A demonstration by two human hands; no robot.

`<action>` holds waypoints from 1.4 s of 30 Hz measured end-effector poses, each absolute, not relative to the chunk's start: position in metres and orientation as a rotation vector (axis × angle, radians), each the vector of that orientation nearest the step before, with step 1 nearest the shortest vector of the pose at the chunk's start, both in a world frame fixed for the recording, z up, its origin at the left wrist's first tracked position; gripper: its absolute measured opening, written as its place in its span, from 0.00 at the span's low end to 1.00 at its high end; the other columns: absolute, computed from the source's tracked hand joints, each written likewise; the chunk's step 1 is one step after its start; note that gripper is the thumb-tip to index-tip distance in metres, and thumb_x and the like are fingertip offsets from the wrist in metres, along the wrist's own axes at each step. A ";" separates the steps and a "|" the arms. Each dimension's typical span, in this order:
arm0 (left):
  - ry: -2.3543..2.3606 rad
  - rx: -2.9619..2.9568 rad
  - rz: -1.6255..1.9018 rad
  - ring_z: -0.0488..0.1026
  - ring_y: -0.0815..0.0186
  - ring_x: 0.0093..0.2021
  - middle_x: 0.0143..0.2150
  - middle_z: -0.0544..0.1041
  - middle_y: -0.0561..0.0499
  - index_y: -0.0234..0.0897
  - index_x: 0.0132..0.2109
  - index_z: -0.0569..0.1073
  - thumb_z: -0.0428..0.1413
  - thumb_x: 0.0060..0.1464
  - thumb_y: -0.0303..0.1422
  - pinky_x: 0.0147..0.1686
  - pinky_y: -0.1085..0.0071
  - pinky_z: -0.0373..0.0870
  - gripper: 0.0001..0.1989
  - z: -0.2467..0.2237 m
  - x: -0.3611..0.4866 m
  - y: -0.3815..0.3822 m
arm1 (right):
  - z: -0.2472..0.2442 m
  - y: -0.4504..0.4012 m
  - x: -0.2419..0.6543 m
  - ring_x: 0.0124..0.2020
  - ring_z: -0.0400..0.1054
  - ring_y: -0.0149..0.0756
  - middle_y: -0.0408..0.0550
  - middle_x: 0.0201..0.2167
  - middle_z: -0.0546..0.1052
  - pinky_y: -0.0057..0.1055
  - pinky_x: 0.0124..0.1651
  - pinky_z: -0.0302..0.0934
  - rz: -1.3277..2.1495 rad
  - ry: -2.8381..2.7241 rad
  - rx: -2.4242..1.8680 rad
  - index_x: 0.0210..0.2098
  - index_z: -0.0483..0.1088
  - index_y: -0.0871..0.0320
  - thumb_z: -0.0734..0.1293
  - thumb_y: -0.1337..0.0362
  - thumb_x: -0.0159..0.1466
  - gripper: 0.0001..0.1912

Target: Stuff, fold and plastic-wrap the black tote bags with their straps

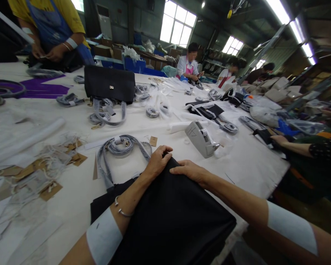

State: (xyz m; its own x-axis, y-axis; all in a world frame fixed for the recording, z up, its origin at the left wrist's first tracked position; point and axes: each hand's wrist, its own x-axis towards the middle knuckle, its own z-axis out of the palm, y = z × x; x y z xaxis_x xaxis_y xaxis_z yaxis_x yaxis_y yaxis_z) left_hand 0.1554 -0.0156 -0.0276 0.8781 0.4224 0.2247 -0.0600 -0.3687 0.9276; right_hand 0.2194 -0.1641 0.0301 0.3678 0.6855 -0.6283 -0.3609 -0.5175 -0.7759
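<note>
A large black bag fills the lower middle of the view, its corner pointing away from me. My left hand is closed on the far corner, fingers bent over the edge. Just to the right, my right hand grips the top edge, thumb on the near face and the other fingers hidden behind it. Beyond my left wrist, a coiled strap wrapped in clear plastic lies on the white table. More black material sits under my left forearm.
A grey tape dispenser stands beyond my right hand. Brown tags with strings are heaped at left. A black handbag stands farther back. People work around the table; a co-worker's arm reaches in at right.
</note>
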 end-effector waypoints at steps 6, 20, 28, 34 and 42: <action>0.206 2.017 0.290 0.72 0.62 0.47 0.48 0.75 0.49 0.42 0.55 0.67 0.54 0.54 0.32 0.49 0.65 0.68 0.20 -0.034 0.156 -0.019 | -0.017 -0.170 0.235 0.32 0.74 0.36 0.48 0.30 0.79 0.36 0.50 0.63 1.360 -0.212 -1.389 0.38 0.74 0.64 0.71 0.67 0.49 0.16; 0.126 2.565 0.174 0.71 0.56 0.50 0.51 0.73 0.45 0.41 0.53 0.70 0.51 0.60 0.34 0.51 0.59 0.64 0.15 -0.032 0.155 -0.027 | 0.079 -0.249 0.213 0.22 0.65 0.31 0.40 0.24 0.74 0.25 0.22 0.52 1.237 -0.520 -2.299 0.58 0.63 0.57 0.74 0.57 0.53 0.35; -0.010 2.567 0.318 0.68 0.57 0.53 0.52 0.73 0.46 0.42 0.53 0.71 0.54 0.58 0.32 0.55 0.59 0.60 0.15 -0.039 0.155 -0.027 | 0.012 -0.263 0.207 0.24 0.67 0.27 0.41 0.26 0.75 0.24 0.30 0.58 1.512 0.038 -1.504 0.46 0.67 0.60 0.74 0.67 0.46 0.28; -0.466 2.448 0.325 0.69 0.61 0.49 0.48 0.74 0.47 0.40 0.46 0.73 0.49 0.62 0.38 0.53 0.65 0.60 0.12 -0.026 0.141 -0.044 | -0.012 -0.268 0.197 0.18 0.59 0.22 0.35 0.19 0.70 0.20 0.24 0.51 1.397 0.103 -1.385 0.41 0.66 0.60 0.72 0.69 0.48 0.20; -0.599 2.713 0.197 0.69 0.56 0.50 0.49 0.74 0.43 0.37 0.52 0.69 0.49 0.61 0.45 0.50 0.61 0.59 0.20 -0.042 0.133 -0.070 | 0.005 -0.263 0.213 0.25 0.65 0.29 0.40 0.24 0.72 0.25 0.28 0.58 1.079 -0.265 -1.790 0.42 0.67 0.59 0.74 0.59 0.51 0.22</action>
State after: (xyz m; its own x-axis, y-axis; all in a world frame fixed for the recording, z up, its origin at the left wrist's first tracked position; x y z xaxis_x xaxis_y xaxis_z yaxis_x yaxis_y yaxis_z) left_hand 0.1330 -0.0696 -0.0423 0.9006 -0.3815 0.2081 -0.4307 -0.8476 0.3099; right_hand 0.2132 -0.2627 0.0048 0.5798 0.6014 -0.5496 -0.2791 -0.4872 -0.8275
